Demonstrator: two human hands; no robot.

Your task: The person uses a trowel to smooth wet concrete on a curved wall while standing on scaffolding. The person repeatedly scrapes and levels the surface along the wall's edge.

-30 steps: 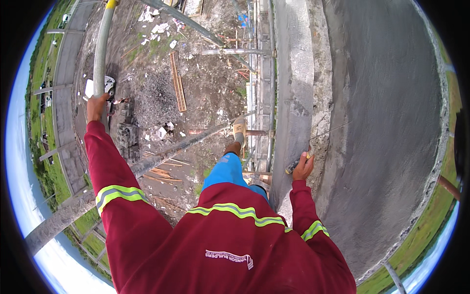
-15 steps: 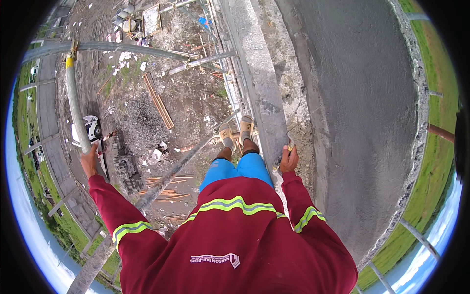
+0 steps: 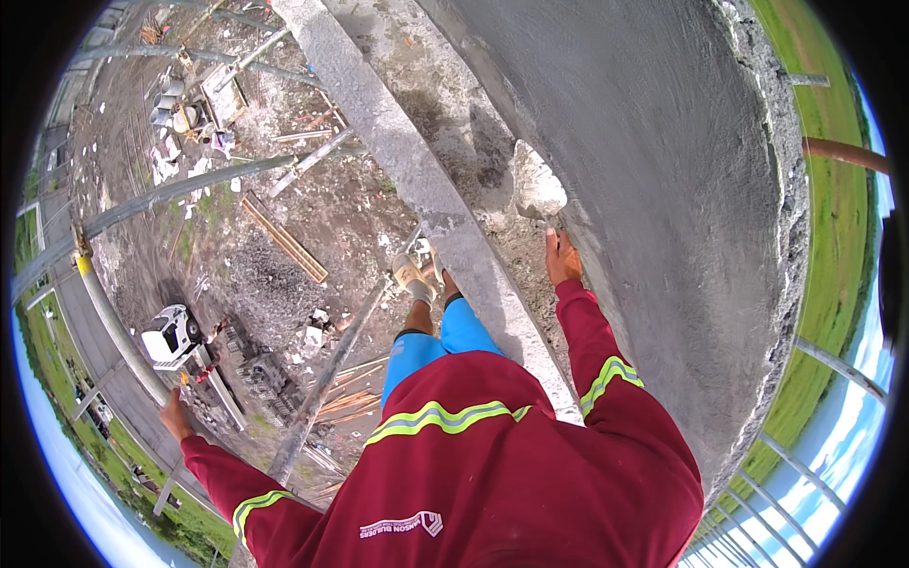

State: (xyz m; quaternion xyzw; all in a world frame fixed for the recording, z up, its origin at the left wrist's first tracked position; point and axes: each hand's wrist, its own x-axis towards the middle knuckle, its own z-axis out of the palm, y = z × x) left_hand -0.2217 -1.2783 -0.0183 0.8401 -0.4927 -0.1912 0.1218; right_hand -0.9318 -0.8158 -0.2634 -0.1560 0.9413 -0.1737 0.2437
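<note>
In my right hand [image 3: 563, 256] is a trowel; its pale, mortar-smeared blade [image 3: 538, 182] points away from me, and my fingers hide the handle. The blade lies over the rough channel between a narrow concrete ledge [image 3: 407, 161] and the broad, smooth grey mortar surface [image 3: 682, 189]. Out at the left, my left hand [image 3: 176, 417] is closed round a metal scaffold pipe [image 3: 115, 312]. Its fingers are partly hidden by the pipe.
My sandalled feet [image 3: 413, 276] stand by the ledge, high above the ground. A diagonal scaffold pipe [image 3: 327, 379] passes close on my left. Far below are a white truck [image 3: 172, 336], long planks [image 3: 284, 239] and rubble. Grass lies past the mortar's broken right edge [image 3: 791, 189].
My right hand has turned the trowel so its blade now shows ahead, over the channel. My body has shifted and the view has swung; my left hand is still on the pipe.
</note>
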